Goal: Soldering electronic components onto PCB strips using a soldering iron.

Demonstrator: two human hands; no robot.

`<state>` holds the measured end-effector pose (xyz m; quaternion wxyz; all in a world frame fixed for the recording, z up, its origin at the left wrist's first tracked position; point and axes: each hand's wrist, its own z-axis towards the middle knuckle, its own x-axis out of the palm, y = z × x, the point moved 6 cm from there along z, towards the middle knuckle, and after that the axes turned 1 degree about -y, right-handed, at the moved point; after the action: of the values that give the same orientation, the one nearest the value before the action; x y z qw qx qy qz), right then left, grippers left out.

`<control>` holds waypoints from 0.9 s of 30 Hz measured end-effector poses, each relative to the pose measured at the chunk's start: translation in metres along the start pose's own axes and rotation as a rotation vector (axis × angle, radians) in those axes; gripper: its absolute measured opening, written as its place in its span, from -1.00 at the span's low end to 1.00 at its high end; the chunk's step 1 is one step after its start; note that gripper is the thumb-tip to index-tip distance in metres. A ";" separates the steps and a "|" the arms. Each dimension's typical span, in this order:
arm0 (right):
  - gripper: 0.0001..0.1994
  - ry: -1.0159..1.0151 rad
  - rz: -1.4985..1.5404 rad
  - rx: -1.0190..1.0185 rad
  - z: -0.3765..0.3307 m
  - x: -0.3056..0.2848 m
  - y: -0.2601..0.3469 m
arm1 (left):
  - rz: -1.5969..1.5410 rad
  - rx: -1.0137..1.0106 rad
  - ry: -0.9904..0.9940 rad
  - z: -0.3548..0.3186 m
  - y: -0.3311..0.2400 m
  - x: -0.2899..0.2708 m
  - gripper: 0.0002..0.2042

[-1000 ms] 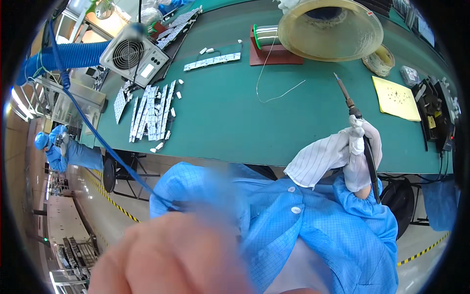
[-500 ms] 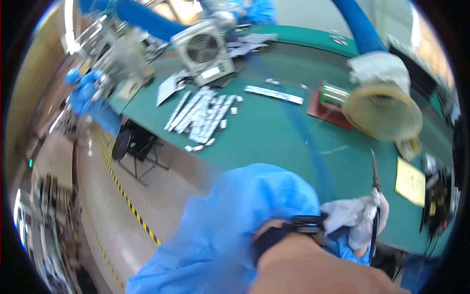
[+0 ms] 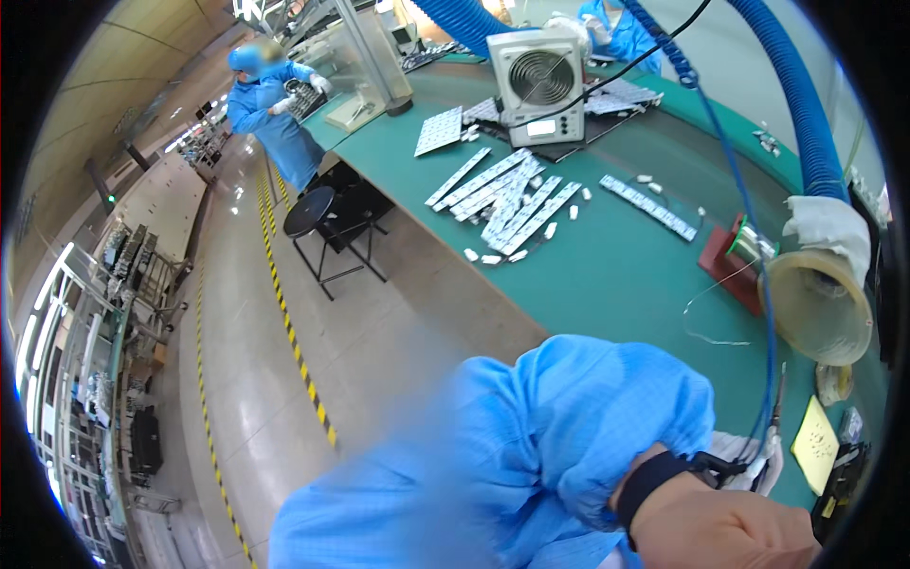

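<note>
My left arm, in a blue sleeve, bends across the lower middle. The bare back of my left hand (image 3: 725,531) is close to the camera at the lower right, with its fingers hidden. A black wrist strap (image 3: 654,486) is round that wrist, and a blue coiled cord (image 3: 764,313) runs down to it from above. Beyond it, mostly covered, my right hand (image 3: 772,467) in a white glove is closed on a thin soldering iron (image 3: 780,403), whose tip points up. A solder spool (image 3: 749,244) sits on a red-brown stand, its loose wire lying on the green mat.
Several white circuit-board strips (image 3: 507,194) and small white parts lie on the green bench (image 3: 607,284). A white fan unit (image 3: 538,85) stands behind. A fume funnel (image 3: 817,308) and yellow sponge (image 3: 813,446) are at right. A stool (image 3: 311,211) and a co-worker (image 3: 270,114) are left.
The view has turned, so the bench things appear farther right. My left hand has moved to the lower right, now covering more of the gloved right hand. The blue cord is now plain.
</note>
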<state>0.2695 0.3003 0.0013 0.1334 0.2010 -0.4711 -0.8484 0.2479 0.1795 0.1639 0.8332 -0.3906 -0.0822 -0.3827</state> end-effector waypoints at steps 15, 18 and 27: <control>-0.58 -0.083 0.072 0.004 0.002 -0.001 0.000 | -0.082 0.020 -0.104 -0.044 -0.031 0.010 -0.73; -0.58 -0.081 0.082 0.007 0.000 0.000 0.000 | 0.090 0.081 -0.046 -0.054 -0.036 0.007 -0.75; -0.57 -0.036 0.073 0.063 0.000 0.002 0.001 | 0.225 0.122 -0.028 -0.035 -0.002 0.009 -0.82</control>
<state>0.2675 0.2991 0.0017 0.1495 0.1722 -0.5069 -0.8313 0.2471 0.1482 0.1449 0.8918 -0.3515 -0.0726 -0.2755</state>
